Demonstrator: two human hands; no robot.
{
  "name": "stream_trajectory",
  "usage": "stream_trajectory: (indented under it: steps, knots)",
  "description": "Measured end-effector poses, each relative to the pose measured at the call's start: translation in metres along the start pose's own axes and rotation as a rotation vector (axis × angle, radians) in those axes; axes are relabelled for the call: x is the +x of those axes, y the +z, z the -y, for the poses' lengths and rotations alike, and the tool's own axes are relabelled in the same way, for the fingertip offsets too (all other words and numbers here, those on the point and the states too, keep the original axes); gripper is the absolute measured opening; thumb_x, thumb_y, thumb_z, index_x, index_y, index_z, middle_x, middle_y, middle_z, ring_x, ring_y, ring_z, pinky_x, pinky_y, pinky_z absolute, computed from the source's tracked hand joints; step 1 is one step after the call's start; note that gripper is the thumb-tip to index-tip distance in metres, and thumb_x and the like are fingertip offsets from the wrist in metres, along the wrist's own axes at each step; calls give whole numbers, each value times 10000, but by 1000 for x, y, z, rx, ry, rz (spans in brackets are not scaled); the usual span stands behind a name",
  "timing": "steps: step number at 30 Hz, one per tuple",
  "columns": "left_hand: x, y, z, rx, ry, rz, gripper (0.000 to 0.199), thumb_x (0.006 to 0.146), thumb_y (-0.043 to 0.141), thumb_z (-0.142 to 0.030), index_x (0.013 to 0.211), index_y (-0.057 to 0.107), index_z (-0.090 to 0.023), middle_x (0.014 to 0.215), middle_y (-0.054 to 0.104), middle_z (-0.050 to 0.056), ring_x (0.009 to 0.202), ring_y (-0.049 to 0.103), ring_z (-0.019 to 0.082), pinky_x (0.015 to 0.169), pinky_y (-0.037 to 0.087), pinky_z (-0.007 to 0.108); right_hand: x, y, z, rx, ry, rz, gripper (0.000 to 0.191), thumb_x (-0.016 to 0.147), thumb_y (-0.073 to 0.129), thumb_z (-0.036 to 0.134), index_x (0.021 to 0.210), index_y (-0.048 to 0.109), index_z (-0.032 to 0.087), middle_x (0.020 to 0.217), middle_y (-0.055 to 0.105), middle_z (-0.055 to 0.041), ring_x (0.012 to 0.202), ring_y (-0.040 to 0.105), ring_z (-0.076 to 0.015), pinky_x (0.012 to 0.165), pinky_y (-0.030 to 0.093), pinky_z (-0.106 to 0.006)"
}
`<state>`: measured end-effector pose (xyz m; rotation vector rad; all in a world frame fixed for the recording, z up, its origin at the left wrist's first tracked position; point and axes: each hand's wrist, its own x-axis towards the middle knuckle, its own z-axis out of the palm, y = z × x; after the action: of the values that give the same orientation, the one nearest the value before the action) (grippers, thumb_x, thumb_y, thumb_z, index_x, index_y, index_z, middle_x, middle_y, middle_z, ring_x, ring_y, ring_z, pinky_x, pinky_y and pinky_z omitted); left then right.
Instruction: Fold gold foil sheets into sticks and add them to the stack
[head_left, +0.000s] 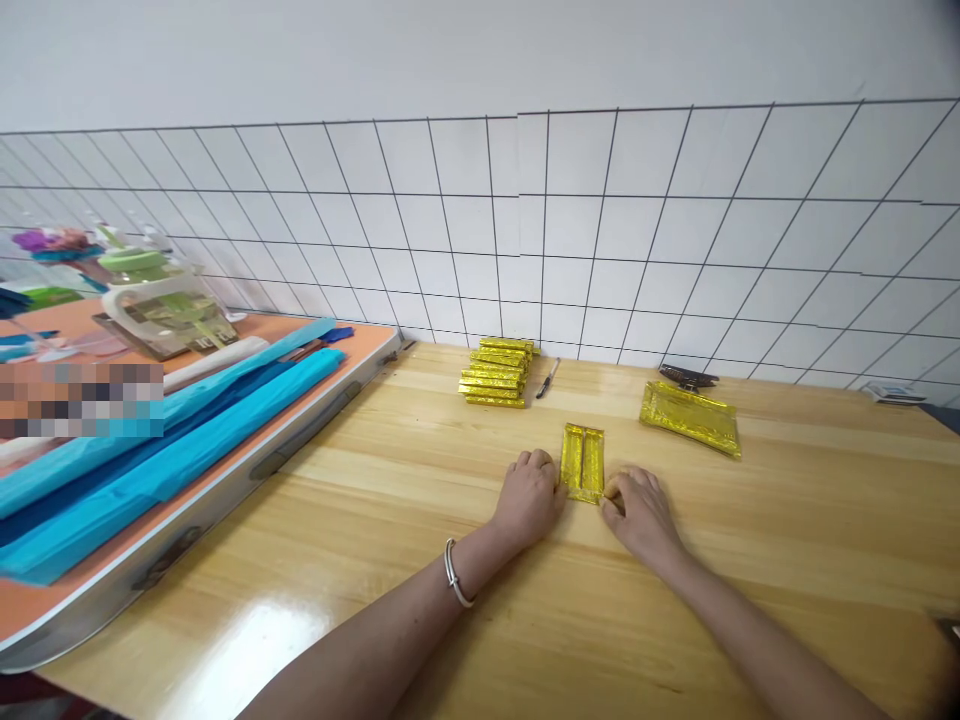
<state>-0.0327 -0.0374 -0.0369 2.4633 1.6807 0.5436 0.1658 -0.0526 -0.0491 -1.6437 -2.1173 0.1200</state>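
A gold foil sheet (583, 462) with its two sides folded in toward a middle seam lies flat on the wooden table (420, 480). My left hand (531, 493), with a silver bangle on its wrist, has its fingers curled at the foil's lower left edge. At the lower right corner my right hand (640, 508) pinches the foil between thumb and fingers. Behind them is a pile of rolled gold foil strips (499, 372). To the right rests a stack of flat gold foil sheets (690, 415).
A pen (548, 378) lies beside the pile. Behind the flat sheets is a dark hair clip (688, 377). On the left, a raised orange-topped table (375, 340) holds blue paper rolls (247, 425) and a green-lidded bottle (133, 262). A tiled wall stands behind.
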Motion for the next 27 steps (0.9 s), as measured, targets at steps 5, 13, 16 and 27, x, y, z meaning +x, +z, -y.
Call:
stream_trajectory:
  steps: [5,13,16,27]
  knots:
    - [-3,-8,-5,23,111,-10,46,854,482,-209,884,510,-188,994,519,57,939,460,207,789,395,336,0,2,-6,-3,-6,-15,118,715,570,256,811,526,204,888,554,-57,901,483,-229,781,365,-340]
    - [-8,-15,-7,47,483,141,69,880,460,-166,883,525,-188,917,563,39,895,480,184,780,418,294,1,4,-11,27,-41,-27,119,731,551,265,836,535,212,871,568,-49,893,499,-228,782,383,-352]
    - [-13,-18,-6,76,486,147,85,884,455,-164,899,535,-185,907,572,40,891,487,187,771,419,301,1,3,-12,38,-54,-37,89,730,548,242,815,545,216,862,581,-39,876,510,-219,782,399,-353]
    - [-17,-24,-2,68,512,154,148,881,469,-204,990,569,-205,994,603,36,936,519,179,820,393,306,-27,-10,24,-194,-345,113,437,905,368,320,1282,478,127,1334,482,-120,1252,385,-243,1054,276,-434]
